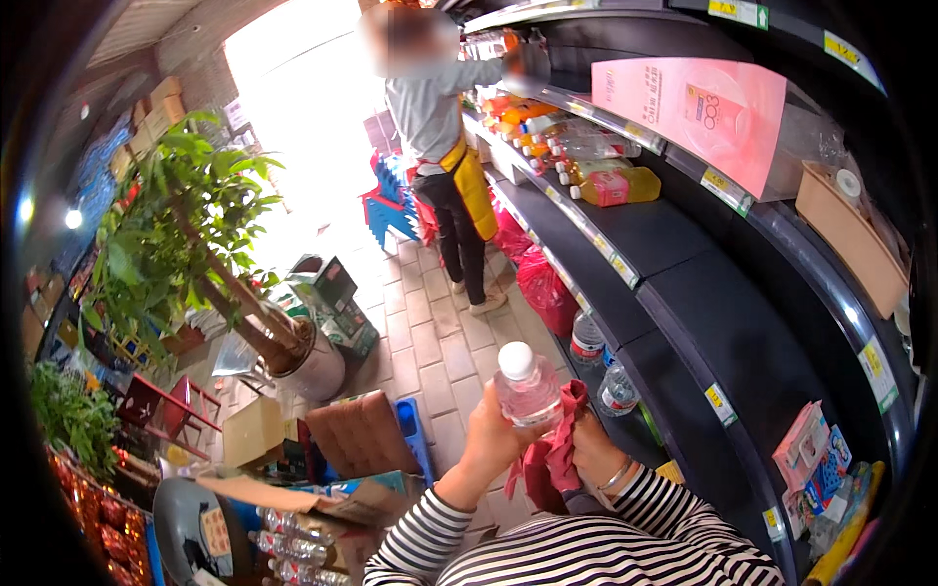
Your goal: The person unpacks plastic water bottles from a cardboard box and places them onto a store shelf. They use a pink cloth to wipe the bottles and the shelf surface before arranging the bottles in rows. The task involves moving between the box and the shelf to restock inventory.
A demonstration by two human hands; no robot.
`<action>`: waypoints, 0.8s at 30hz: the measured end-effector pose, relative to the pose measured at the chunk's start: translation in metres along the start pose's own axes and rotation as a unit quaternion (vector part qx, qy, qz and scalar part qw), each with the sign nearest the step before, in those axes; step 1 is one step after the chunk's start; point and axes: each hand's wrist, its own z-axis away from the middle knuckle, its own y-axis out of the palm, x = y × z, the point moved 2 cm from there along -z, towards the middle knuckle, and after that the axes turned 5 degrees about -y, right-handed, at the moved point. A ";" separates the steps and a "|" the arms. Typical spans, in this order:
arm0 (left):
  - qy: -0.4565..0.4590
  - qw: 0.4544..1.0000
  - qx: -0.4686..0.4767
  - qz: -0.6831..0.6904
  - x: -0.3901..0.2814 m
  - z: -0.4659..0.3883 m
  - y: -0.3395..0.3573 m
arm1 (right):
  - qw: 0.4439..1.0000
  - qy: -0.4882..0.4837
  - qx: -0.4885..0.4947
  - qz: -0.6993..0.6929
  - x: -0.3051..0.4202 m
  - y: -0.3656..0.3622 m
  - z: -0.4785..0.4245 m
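A clear plastic bottle [533, 388] with a white cap and pinkish look is held upright in front of my chest. My left hand [492, 432] grips it around its left side, fingers curled behind it. In my right hand [595, 448] is a dark red cloth [560, 447], bunched against the bottle's right side and hanging down below it. The bottle's lower part is hidden by my hand and the cloth. To the right run the black store shelves [733, 308].
Several drink bottles [615, 187] lie on the middle shelf. Large water bottles [617, 390] stand low, near red plastic bags [544, 289]. Farther off, another person [432, 124] reaches into the shelving. At left are a potted tree [311, 370], a brown cushioned seat [364, 432] and a carton of bottles [289, 546].
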 end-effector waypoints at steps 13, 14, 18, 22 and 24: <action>0.037 0.996 -0.057 0.059 0.027 -0.336 0.157 | 0.997 0.067 0.002 0.042 0.104 -0.069 -0.076; 0.033 0.997 -0.056 0.038 0.031 -0.357 0.174 | 0.995 0.069 -0.005 0.070 0.109 -0.079 -0.081; -0.036 0.998 0.007 -0.042 0.012 -0.401 0.226 | 0.989 0.059 0.010 0.134 0.127 -0.107 -0.092; -0.035 0.997 0.042 -0.046 0.026 -0.426 0.269 | 0.978 0.058 -0.030 0.199 0.120 -0.138 -0.096; -0.019 0.996 0.054 -0.062 0.030 -0.432 0.284 | 0.961 0.039 -0.028 0.273 0.105 -0.163 -0.098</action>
